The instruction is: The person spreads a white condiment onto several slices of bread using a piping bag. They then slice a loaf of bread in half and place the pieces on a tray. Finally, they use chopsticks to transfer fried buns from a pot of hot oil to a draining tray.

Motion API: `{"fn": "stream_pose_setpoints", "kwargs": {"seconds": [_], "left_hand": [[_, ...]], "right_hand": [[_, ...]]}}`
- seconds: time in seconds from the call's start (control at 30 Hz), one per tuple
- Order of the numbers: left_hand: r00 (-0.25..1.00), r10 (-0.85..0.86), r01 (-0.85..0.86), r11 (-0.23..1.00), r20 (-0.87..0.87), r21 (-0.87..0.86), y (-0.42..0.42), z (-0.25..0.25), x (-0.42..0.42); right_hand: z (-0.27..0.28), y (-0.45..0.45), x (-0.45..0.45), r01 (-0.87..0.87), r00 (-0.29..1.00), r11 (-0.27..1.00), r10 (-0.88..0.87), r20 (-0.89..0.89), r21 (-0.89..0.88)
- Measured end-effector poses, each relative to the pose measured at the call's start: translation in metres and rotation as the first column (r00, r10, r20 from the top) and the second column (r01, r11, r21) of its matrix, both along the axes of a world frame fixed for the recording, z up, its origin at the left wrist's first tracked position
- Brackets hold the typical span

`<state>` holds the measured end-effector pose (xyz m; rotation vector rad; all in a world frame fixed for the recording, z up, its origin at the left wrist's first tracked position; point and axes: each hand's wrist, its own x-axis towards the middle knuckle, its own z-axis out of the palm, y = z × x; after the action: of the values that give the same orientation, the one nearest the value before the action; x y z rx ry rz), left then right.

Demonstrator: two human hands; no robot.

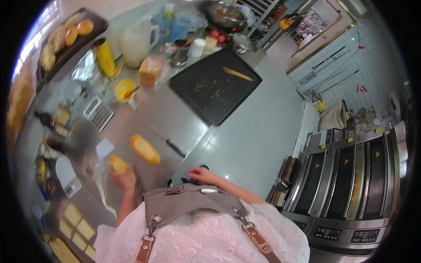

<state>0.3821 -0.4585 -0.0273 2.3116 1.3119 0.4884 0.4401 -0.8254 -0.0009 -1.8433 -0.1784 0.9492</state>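
My left hand (122,178) is around an elongated piece of golden-crusted bread (118,163), its pale face upward, just above or on the steel worktable (158,126). A second long bread piece (145,149), also pale side up, lies to its right. Beyond the table's edge, in front of my apron (190,197), is my right hand (201,175), fingers curled; whether it holds anything is unclear. A black-handled knife (175,148) rests by the table edge. Close to my left hand are a white square card or sheet (105,148) and a crumpled clear plastic bag (97,169).
A dark baking tray (210,92) with crumbs and wooden tongs (237,74) overhangs the table edge. A calculator (98,113), a kitchen scale (66,174), a yellow bowl (125,90) and pale square slices (73,214) are on the left. Deck ovens (342,177) stand at right.
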Motion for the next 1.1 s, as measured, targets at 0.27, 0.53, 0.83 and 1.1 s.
{"fn": "stream_pose_setpoints", "kwargs": {"seconds": [0.27, 0.53, 0.83, 1.1], "left_hand": [[0.738, -0.467, 0.364, 0.883, 0.487, 0.296, -0.094, 0.112, 0.184], [0.276, -0.958, 0.951, 0.260, -0.076, 0.168, -0.381, 0.157, 0.333], [0.164, -0.913, 0.180, -0.344, 0.373, -0.922, -0.453, 0.112, 0.469], [0.157, -0.973, 0.985, 0.142, -0.168, 0.098, -0.555, 0.045, 0.638]], "right_hand": [[0.026, -0.238, 0.000, 0.522, 0.851, 0.797, -0.462, 0.249, -0.303], [-0.006, -0.385, 0.051, 0.767, 0.631, 0.555, -0.563, 0.534, -0.322], [-0.044, -0.530, 0.155, 0.548, 0.714, 0.599, 0.029, 0.700, -0.584], [0.000, -0.591, 0.312, 0.519, 0.851, 0.712, -0.377, 0.367, -0.473]]}}
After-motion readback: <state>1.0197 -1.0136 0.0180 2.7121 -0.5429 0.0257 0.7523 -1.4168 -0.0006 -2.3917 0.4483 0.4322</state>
